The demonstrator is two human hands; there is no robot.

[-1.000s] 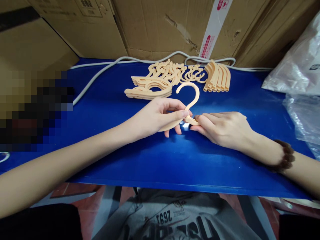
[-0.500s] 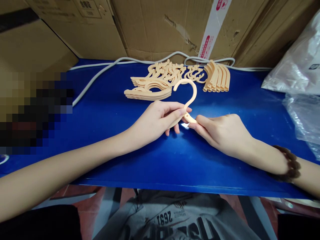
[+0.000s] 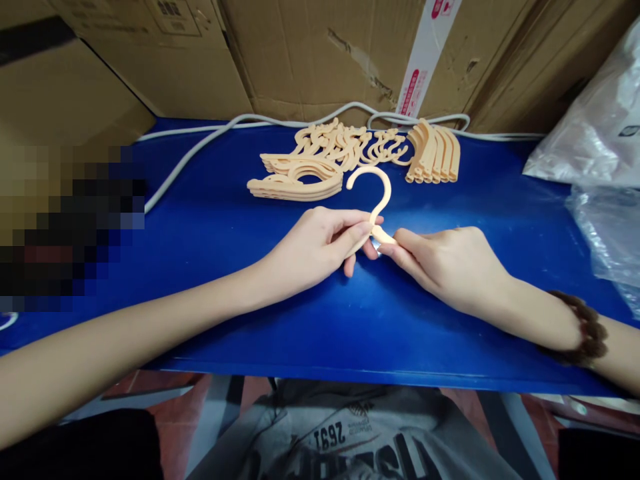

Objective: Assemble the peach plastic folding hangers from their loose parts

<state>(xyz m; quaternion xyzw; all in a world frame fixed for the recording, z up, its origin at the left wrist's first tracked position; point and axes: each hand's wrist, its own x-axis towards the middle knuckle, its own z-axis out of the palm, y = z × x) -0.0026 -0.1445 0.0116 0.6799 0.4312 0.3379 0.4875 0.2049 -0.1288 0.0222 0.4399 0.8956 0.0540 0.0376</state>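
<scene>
A cream plastic hanger hook (image 3: 383, 193) stands up between my hands, its open curve pointing left. My left hand (image 3: 323, 240) pinches the foot of the hook, together with a cream piece mostly covered by the fingers. My right hand (image 3: 440, 263) grips the outer end of a short cream hanger arm (image 3: 384, 235), whose other end meets the hook's foot. Whether the joint there is fully seated I cannot tell, as fingertips hide part of it. Both hands are just above the blue table (image 3: 320, 333).
Behind my hands lie stacked cream hanger pieces (image 3: 295, 190), a heap of loose hooks (image 3: 333, 143) and a row of hanger arms (image 3: 435, 153). A white cable (image 3: 195, 153) runs along the back before cardboard boxes (image 3: 310, 60). Clear plastic bags (image 3: 585, 133) sit at right.
The hook has sunk slightly and its foot has shifted a little to the right. My left fingers have moved slightly rightward, closer to my right fingertips. Both hands keep their grip.
</scene>
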